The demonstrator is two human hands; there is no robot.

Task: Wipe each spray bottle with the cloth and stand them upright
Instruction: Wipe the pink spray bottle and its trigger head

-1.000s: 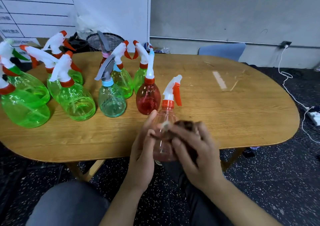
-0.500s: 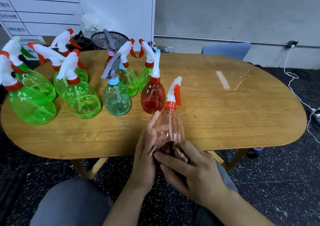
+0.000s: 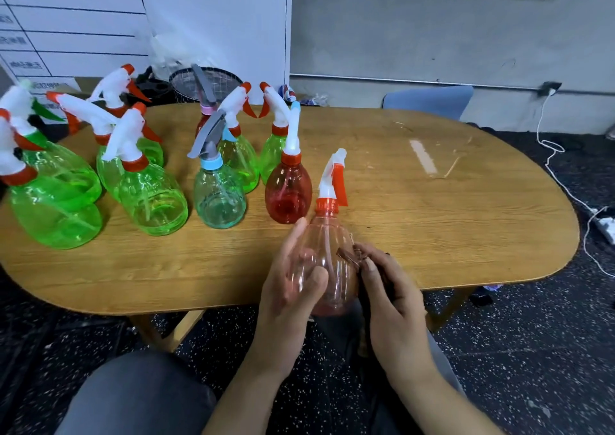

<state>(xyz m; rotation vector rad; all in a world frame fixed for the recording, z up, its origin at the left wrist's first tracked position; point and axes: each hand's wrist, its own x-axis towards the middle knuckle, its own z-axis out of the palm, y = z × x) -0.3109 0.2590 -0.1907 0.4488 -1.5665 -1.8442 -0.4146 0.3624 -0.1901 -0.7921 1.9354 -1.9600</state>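
Left hand (image 3: 293,281) cupped the clear pink spray bottle (image 3: 327,258), fingers loosely curled round its body, held upright over the near edge of the surface (image 3: 432,228). Right hand (image 3: 391,296) fingers pinched a dark cloth (image 3: 349,257) against the bottle's side.

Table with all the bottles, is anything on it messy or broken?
Nothing is spilled or tipped. The wooden table has a pale scuffed strip with thin scratches beside it, right of the bottles. The spray bottles all stand upright.

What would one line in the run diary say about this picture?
step: wiping | left hand: holds clear pink bottle | right hand: presses brown cloth on it | other bottles: upright on table
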